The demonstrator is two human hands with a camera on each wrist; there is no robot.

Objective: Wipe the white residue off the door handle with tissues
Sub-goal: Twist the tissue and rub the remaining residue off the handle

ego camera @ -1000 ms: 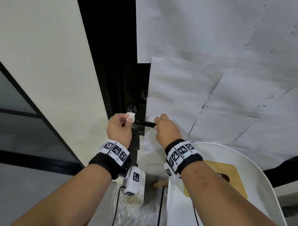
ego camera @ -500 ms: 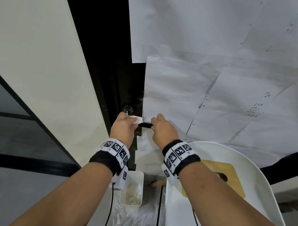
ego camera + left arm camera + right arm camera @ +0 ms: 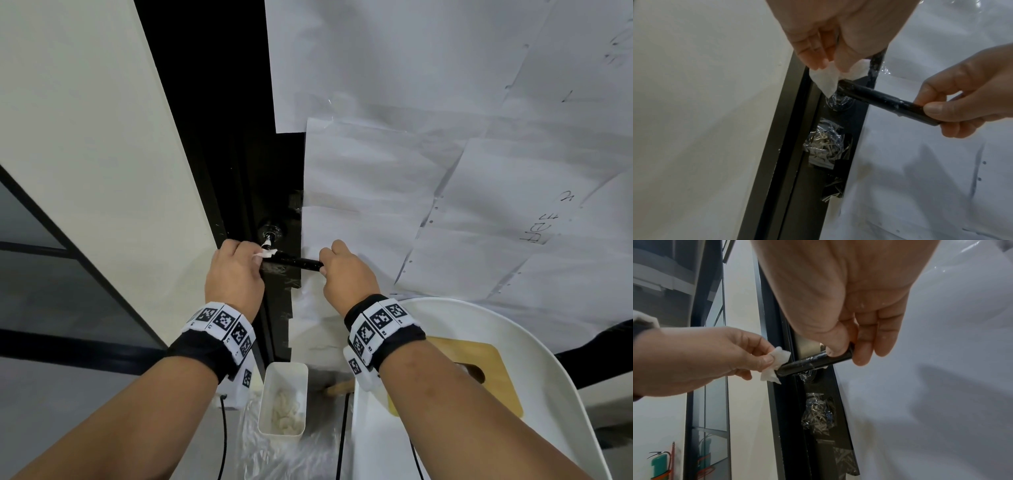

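The black lever door handle (image 3: 294, 262) (image 3: 885, 101) (image 3: 813, 361) juts from a dark door edge, with white smears along it. My left hand (image 3: 236, 270) (image 3: 701, 360) pinches a small folded white tissue (image 3: 265, 254) (image 3: 828, 79) (image 3: 777, 365) against the handle's pivot end. My right hand (image 3: 346, 270) (image 3: 962, 104) (image 3: 849, 352) grips the free end of the handle between thumb and fingers.
White paper sheets (image 3: 445, 171) cover the door to the right. A white wall (image 3: 85, 154) lies on the left. Below stand a white tub (image 3: 282, 399) with used tissue wads, and a white chair (image 3: 513, 342) with a wooden seat. Crumpled clear film (image 3: 824, 144) wraps the lock plate.
My left hand with the tissue slid right along the handle toward my right hand, then back left to the pivot end. The right hand kept its grip on the free end.
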